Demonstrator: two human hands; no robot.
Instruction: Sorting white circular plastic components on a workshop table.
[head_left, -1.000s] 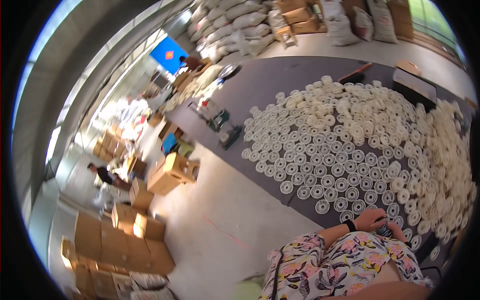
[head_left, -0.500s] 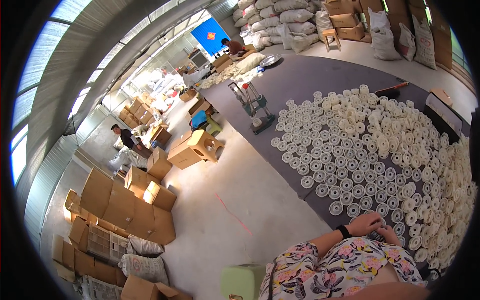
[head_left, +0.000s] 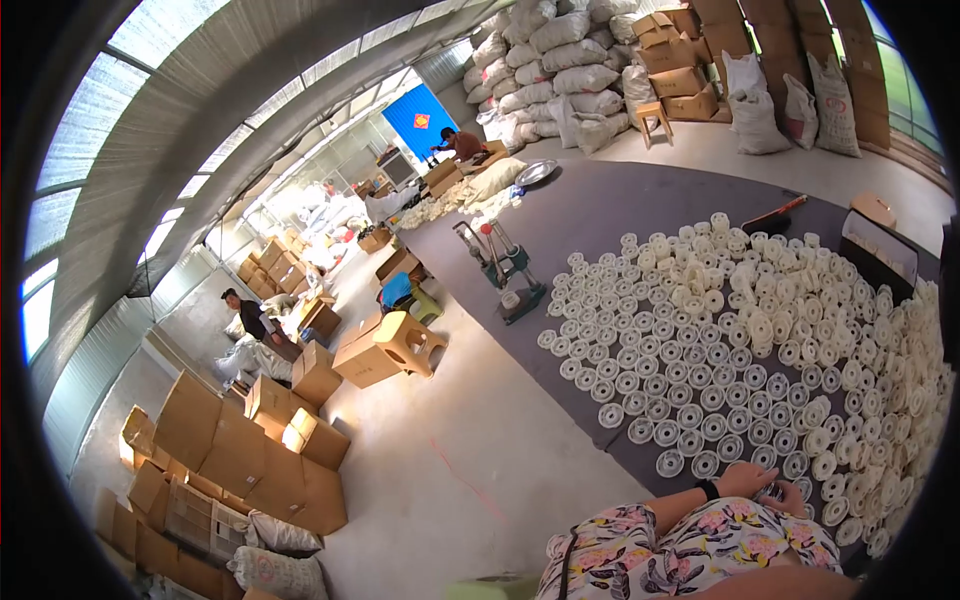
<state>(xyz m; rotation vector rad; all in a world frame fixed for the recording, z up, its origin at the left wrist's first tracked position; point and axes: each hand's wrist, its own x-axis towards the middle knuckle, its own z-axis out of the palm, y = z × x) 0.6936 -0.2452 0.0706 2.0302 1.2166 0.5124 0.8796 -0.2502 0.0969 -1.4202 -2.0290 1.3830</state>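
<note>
My left hand [head_left: 744, 479], with a black band at the wrist, is at the near edge of the grey-covered table [head_left: 590, 190]. My right hand [head_left: 792, 498] is beside it, close enough to touch. Between their curled fingers is a small, shiny greyish thing [head_left: 771, 491], mostly hidden and too small to name. Just beyond my hands, round whitish plastic wheels [head_left: 683, 394] lie flat in close rows, their ringed faces up. To the right and behind, cream-coloured wheels [head_left: 790, 290] are heaped loosely.
A green hand press [head_left: 510, 278] with a red knob stands at the table's left edge. A red-handled brush [head_left: 775, 217] and a dark open box [head_left: 880, 252] lie at the far right. Cardboard boxes [head_left: 250, 440] and a yellow stool [head_left: 408, 342] occupy the floor. Two other people work farther off.
My view has tilted up, so the table, wheels and hands sit lower in the picture. Both hands stay together at the table edge, with fingers slightly shifted around the small thing.
</note>
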